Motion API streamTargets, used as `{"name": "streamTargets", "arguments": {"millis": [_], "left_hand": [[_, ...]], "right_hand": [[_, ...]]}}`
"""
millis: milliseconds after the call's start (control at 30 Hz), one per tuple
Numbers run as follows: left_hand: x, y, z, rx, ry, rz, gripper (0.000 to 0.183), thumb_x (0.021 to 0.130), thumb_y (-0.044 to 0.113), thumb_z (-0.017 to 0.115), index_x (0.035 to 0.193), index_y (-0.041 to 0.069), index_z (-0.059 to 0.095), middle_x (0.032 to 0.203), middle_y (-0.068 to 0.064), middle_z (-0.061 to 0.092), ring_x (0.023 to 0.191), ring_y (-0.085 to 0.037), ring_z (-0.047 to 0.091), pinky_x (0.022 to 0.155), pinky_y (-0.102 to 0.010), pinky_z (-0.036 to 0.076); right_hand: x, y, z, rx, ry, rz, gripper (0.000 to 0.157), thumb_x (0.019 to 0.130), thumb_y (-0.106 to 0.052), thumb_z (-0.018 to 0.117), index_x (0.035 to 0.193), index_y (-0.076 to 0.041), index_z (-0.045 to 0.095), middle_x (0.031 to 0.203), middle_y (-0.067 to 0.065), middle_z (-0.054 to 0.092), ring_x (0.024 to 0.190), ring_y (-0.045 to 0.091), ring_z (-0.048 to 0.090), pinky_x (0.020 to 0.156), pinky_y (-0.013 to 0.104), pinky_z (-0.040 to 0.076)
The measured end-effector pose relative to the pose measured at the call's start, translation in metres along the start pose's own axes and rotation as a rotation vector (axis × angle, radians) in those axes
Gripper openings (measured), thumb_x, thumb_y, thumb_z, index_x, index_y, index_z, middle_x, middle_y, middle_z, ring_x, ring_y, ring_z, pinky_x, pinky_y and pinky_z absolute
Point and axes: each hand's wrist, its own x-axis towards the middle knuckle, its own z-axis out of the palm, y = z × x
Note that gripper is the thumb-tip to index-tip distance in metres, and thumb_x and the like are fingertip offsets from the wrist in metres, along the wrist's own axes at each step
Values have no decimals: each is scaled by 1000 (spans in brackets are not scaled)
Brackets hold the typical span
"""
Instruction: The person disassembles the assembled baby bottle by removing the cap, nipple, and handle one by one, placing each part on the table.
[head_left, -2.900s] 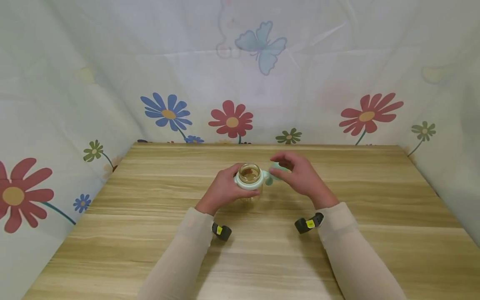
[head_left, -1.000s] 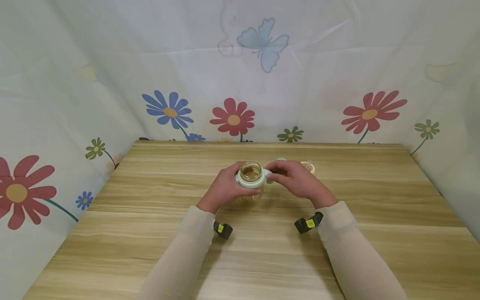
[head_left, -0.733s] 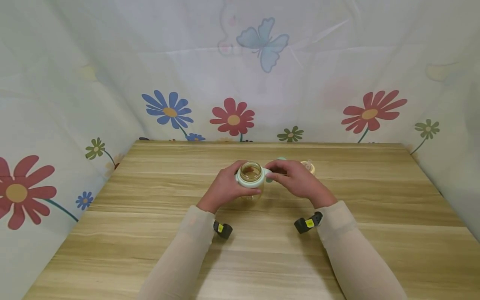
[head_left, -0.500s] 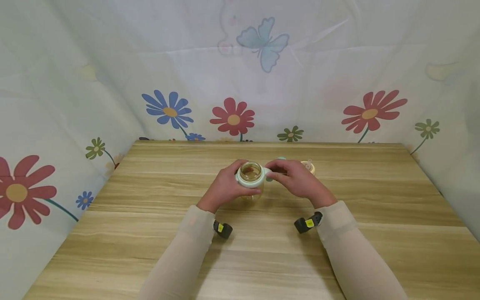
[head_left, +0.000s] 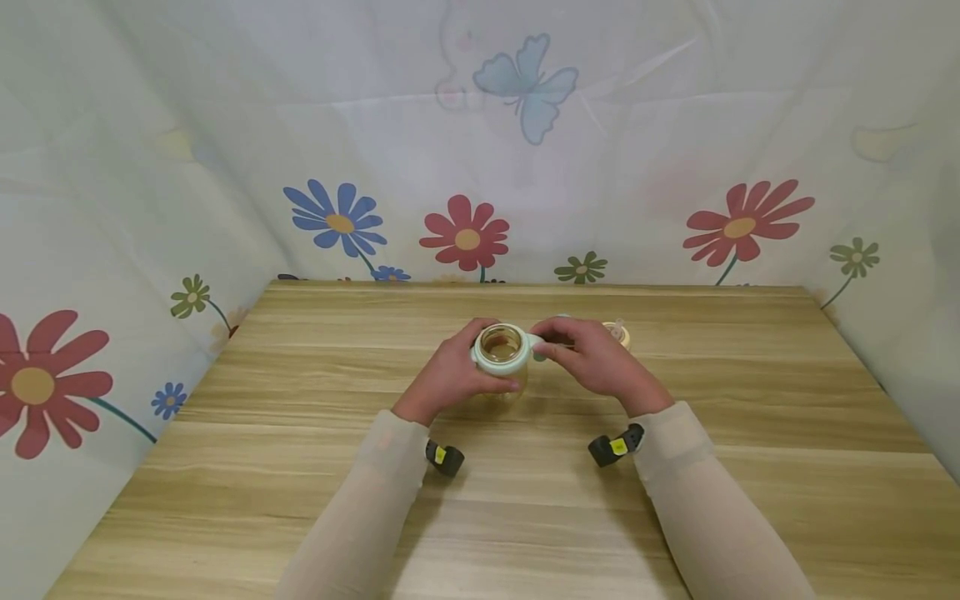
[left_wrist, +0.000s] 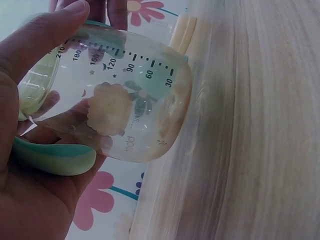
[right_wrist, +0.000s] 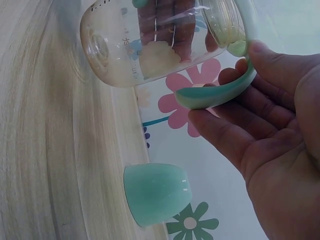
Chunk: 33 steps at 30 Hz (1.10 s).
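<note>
A clear baby bottle with volume marks and a printed flower stands upright and open-topped over the table. My left hand grips it near the neck, thumb and fingers round its sides. A pale green handle ring encircles the neck, close to the level of the rim. One of its curved handles lies in my left palm. My right hand pinches the other handle between thumb and fingers. The bottle's lower body is partly hidden by my left hand in the head view.
Behind my right hand, a green dome cap rests on the table. A cream collar with a clear teat is beside it, partly covered by that hand. A flowered cloth hangs behind the table's back edge.
Earlier my right hand had the green cap; it was set down, and the hand took hold of the handle. In the latest half second the handle ring has risen up the bottle's neck.
</note>
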Motion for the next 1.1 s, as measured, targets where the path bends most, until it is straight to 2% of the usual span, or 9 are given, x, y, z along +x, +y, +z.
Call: {"name": "streamTargets", "arguments": {"millis": [200, 433, 700, 1100], "left_hand": [[0, 1, 0, -25, -18, -15, 79, 62, 30, 92, 128, 30, 49, 121, 11, 58, 116, -17, 55, 101, -46, 45], [1, 1, -1, -48, -40, -37, 79, 64, 28, 91, 129, 23, 47, 123, 7, 58, 117, -19, 55, 103, -46, 44], [0, 0, -3, -39, -81, -7, 77, 68, 21, 87, 130, 19, 42, 124, 3, 57, 115, -17, 54, 105, -45, 43], [0, -2, -3, -53, -80, -11, 74, 69, 21, 86, 130, 19, 44, 124, 3, 57, 118, -19, 54, 106, -46, 41]], "right_hand": [[0, 0, 0, -2, 2, 0, 24, 96, -27, 60, 117, -15, 65, 113, 1, 68, 107, 19, 64, 95, 42, 53], [1, 1, 0, 0, 3, 6, 24, 97, -28, 58, 117, -15, 65, 114, 1, 67, 108, 19, 65, 94, 43, 53], [1, 0, 0, 21, 13, 14, 26, 97, -28, 58, 118, -15, 64, 117, 2, 66, 111, 20, 64, 96, 43, 52], [0, 1, -1, 28, 29, 15, 29, 97, -32, 58, 120, -15, 64, 119, 2, 66, 114, 20, 63, 97, 43, 51]]}}
